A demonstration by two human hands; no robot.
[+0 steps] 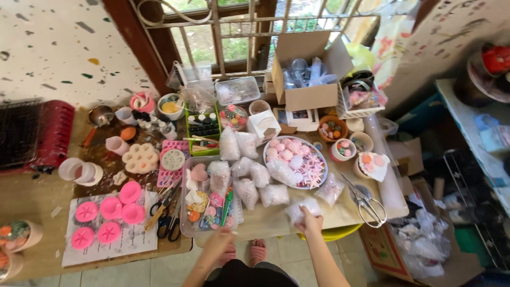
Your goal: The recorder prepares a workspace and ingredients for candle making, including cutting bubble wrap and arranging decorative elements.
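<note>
Work table, crowded w/ pink moulds, round tray, clear bin. Right hand is closed on a small clear bag, held just above the near table edge, in front of the tray. Recommended: pinch the bag by its neck, keep contents low. Left hand rests at the bin's near rim; fingers' state can't be told.

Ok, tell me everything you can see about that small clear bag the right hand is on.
The small clear bag looks like thin, crinkled plastic with pale contents too blurred to identify. It lies at the near edge of the table, just in front of similar filled bags. The right hand grips its near end; the left hand is not touching it.
</note>
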